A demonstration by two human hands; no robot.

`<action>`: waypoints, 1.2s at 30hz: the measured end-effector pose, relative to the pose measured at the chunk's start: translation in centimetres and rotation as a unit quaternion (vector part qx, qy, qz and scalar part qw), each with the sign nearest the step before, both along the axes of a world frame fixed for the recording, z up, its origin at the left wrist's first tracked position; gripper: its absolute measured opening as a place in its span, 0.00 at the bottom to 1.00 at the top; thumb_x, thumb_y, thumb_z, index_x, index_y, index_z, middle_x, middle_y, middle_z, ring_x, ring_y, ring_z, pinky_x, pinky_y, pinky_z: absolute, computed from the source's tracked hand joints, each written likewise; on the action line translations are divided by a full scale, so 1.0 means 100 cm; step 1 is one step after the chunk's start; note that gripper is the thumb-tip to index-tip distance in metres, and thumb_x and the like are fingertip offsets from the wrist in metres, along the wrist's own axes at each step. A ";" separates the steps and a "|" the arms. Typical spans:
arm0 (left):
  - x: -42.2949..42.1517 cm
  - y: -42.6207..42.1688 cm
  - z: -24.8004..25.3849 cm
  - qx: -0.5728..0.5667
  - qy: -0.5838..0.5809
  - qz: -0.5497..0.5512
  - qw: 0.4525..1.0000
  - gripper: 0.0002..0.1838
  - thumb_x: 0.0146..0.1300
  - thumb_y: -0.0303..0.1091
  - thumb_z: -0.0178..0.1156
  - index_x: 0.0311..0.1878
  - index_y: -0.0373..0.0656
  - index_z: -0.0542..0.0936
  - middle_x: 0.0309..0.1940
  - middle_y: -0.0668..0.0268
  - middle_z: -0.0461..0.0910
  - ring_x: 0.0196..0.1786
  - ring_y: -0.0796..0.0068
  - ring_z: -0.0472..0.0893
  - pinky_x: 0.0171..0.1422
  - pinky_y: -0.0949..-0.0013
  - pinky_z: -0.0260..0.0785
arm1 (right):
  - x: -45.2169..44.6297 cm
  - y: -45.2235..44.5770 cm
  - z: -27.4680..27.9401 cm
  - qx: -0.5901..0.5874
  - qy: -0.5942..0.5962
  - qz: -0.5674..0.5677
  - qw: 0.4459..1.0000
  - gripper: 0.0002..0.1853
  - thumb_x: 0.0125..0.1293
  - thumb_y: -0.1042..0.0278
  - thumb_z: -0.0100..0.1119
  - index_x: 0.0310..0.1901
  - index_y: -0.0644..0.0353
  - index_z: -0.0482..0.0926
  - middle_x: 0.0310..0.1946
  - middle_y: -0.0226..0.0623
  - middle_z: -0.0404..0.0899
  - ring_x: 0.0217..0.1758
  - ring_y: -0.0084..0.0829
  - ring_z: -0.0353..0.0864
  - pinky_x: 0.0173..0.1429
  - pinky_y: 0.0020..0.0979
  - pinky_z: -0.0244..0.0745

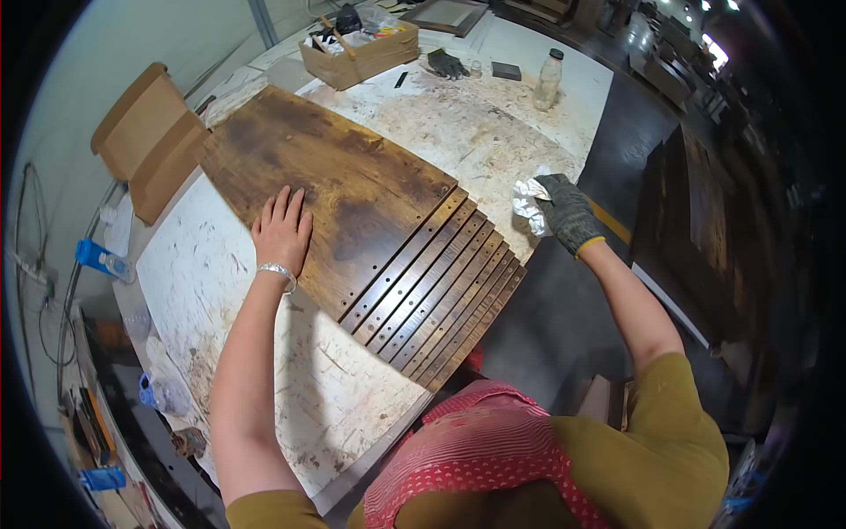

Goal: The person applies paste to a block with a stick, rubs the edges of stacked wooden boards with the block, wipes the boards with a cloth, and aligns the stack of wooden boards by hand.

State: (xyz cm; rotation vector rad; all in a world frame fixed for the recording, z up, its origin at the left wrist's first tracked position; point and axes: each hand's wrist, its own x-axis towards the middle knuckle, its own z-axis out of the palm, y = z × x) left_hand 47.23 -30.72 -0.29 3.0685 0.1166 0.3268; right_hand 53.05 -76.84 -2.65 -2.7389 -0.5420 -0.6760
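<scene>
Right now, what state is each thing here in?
Boards: stacked, ends staggered like steps
Left hand: bare, spread flat on the boards
White wad: crumpled
Right hand: gloved, gripping the wad
Left carton: lid open
Back box: open, filled
Clear bottle: upright, capped
Spare glove: lying unworn

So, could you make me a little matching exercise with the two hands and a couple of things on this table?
1. left hand
2. right hand
3. bottle
4. loose glove

A. upright and capped
B. bare, resting on the top board
C. lying beside the cardboard box
D. gloved, holding a crumpled white wad

Pairs: 1-B, 2-D, 3-A, 4-C
</scene>
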 end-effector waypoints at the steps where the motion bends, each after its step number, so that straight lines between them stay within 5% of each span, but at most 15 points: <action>1: -0.004 -0.001 -0.003 0.006 0.011 -0.002 1.000 0.26 0.69 0.50 0.39 0.68 0.56 0.62 0.71 0.68 0.56 0.72 0.63 0.54 0.73 0.55 0.44 | -0.011 0.008 0.012 0.014 0.000 0.011 1.000 0.13 0.54 0.63 0.59 0.39 0.57 0.76 0.38 0.41 0.77 0.41 0.40 0.79 0.44 0.39 0.73; 3: -0.004 0.000 -0.007 0.005 0.013 -0.002 1.000 0.26 0.69 0.51 0.38 0.69 0.56 0.61 0.71 0.69 0.56 0.72 0.63 0.54 0.73 0.55 0.44 | -0.027 0.049 0.024 0.138 0.322 0.075 0.933 0.13 0.54 0.67 0.56 0.42 0.59 0.75 0.44 0.43 0.75 0.48 0.39 0.76 0.48 0.40 0.71; 5: -0.003 0.000 -0.004 0.006 0.007 -0.004 1.000 0.27 0.69 0.52 0.37 0.69 0.57 0.61 0.71 0.69 0.55 0.72 0.64 0.54 0.72 0.55 0.44 | -0.086 0.109 -0.002 -0.024 -0.017 0.134 0.990 0.14 0.54 0.72 0.51 0.44 0.61 0.74 0.43 0.45 0.75 0.45 0.40 0.77 0.45 0.39 0.72; 7: -0.004 -0.004 0.000 -0.004 0.031 0.011 0.999 0.26 0.69 0.50 0.39 0.69 0.57 0.61 0.71 0.69 0.55 0.72 0.64 0.53 0.73 0.56 0.43 | -0.136 0.155 -0.004 0.174 0.034 0.286 0.941 0.16 0.58 0.74 0.46 0.47 0.72 0.70 0.43 0.54 0.75 0.39 0.47 0.79 0.41 0.35 0.75; 9: -0.004 -0.001 -0.004 0.002 0.031 0.003 1.000 0.26 0.69 0.50 0.39 0.69 0.57 0.61 0.71 0.69 0.54 0.72 0.64 0.53 0.73 0.56 0.43 | -0.177 0.186 -0.012 0.083 0.165 0.412 0.892 0.16 0.61 0.73 0.47 0.49 0.71 0.71 0.42 0.52 0.76 0.40 0.46 0.79 0.43 0.35 0.76; 12: 0.000 -0.003 -0.002 0.006 0.024 0.003 1.000 0.26 0.69 0.51 0.39 0.69 0.57 0.61 0.71 0.69 0.54 0.72 0.64 0.53 0.73 0.56 0.43 | -0.159 0.181 -0.026 0.177 0.126 0.444 0.869 0.16 0.61 0.72 0.48 0.51 0.65 0.72 0.43 0.49 0.76 0.42 0.45 0.78 0.46 0.35 0.76; 13: -0.002 -0.002 -0.003 0.004 0.028 0.009 1.000 0.26 0.69 0.51 0.38 0.69 0.57 0.61 0.71 0.69 0.55 0.72 0.64 0.53 0.73 0.55 0.43 | -0.145 0.153 -0.010 0.185 0.094 0.392 0.896 0.18 0.60 0.72 0.47 0.53 0.61 0.72 0.44 0.47 0.76 0.45 0.43 0.78 0.50 0.36 0.74; 14: -0.004 0.000 -0.005 0.004 0.031 0.011 0.999 0.26 0.69 0.51 0.38 0.69 0.57 0.61 0.71 0.69 0.55 0.72 0.64 0.53 0.73 0.55 0.43 | -0.114 0.123 -0.010 0.177 -0.025 0.313 0.933 0.17 0.63 0.57 0.54 0.47 0.61 0.74 0.41 0.38 0.79 0.45 0.39 0.78 0.49 0.36 0.73; 17: -0.002 0.002 -0.008 -0.005 0.007 -0.003 1.000 0.26 0.69 0.51 0.38 0.69 0.57 0.61 0.71 0.69 0.55 0.72 0.63 0.54 0.73 0.55 0.44 | -0.045 0.038 0.019 0.038 0.187 -0.002 0.982 0.12 0.53 0.62 0.62 0.37 0.58 0.79 0.35 0.43 0.79 0.37 0.38 0.80 0.41 0.38 0.75; 18: -0.001 0.001 -0.006 -0.002 0.010 -0.001 1.000 0.26 0.69 0.51 0.38 0.69 0.57 0.61 0.71 0.69 0.55 0.72 0.63 0.54 0.73 0.55 0.44 | -0.049 0.022 0.027 -0.006 0.054 -0.003 0.998 0.14 0.54 0.60 0.61 0.39 0.57 0.81 0.35 0.43 0.78 0.37 0.39 0.79 0.41 0.40 0.74; 22: -0.002 0.000 -0.008 0.006 0.015 0.003 1.000 0.26 0.69 0.52 0.38 0.69 0.57 0.61 0.71 0.69 0.55 0.72 0.63 0.54 0.73 0.55 0.44 | -0.077 0.067 0.010 0.031 -0.036 0.137 0.989 0.17 0.48 0.65 0.58 0.42 0.57 0.79 0.36 0.41 0.76 0.39 0.41 0.76 0.45 0.41 0.71; 29: -0.003 -0.003 -0.003 -0.007 0.015 0.012 1.000 0.26 0.69 0.51 0.38 0.69 0.58 0.61 0.71 0.69 0.55 0.72 0.64 0.54 0.74 0.56 0.43 | -0.108 0.098 -0.004 0.046 0.067 0.178 0.981 0.18 0.51 0.66 0.56 0.46 0.56 0.79 0.38 0.41 0.76 0.41 0.42 0.76 0.45 0.43 0.69; 33: -0.004 0.000 -0.004 -0.017 0.014 0.009 1.000 0.26 0.69 0.52 0.38 0.69 0.58 0.61 0.71 0.70 0.55 0.72 0.65 0.54 0.74 0.56 0.43 | -0.106 0.099 0.016 -0.092 0.088 0.131 0.983 0.22 0.49 0.67 0.58 0.49 0.62 0.76 0.38 0.45 0.76 0.39 0.42 0.77 0.46 0.42 0.71; 35: -0.004 -0.001 -0.004 -0.017 0.014 0.009 1.000 0.27 0.69 0.52 0.39 0.69 0.58 0.61 0.71 0.69 0.55 0.72 0.65 0.54 0.74 0.56 0.43 | -0.154 0.137 -0.020 -0.090 0.110 0.163 0.976 0.19 0.50 0.69 0.57 0.45 0.66 0.77 0.35 0.45 0.78 0.36 0.40 0.79 0.44 0.39 0.74; 36: -0.004 -0.002 -0.005 -0.021 0.013 0.005 1.000 0.27 0.69 0.52 0.39 0.69 0.58 0.61 0.71 0.69 0.55 0.72 0.65 0.54 0.74 0.56 0.43 | -0.184 0.156 -0.017 0.015 0.114 0.310 0.944 0.17 0.52 0.68 0.57 0.45 0.62 0.77 0.38 0.43 0.77 0.40 0.41 0.78 0.46 0.40 0.73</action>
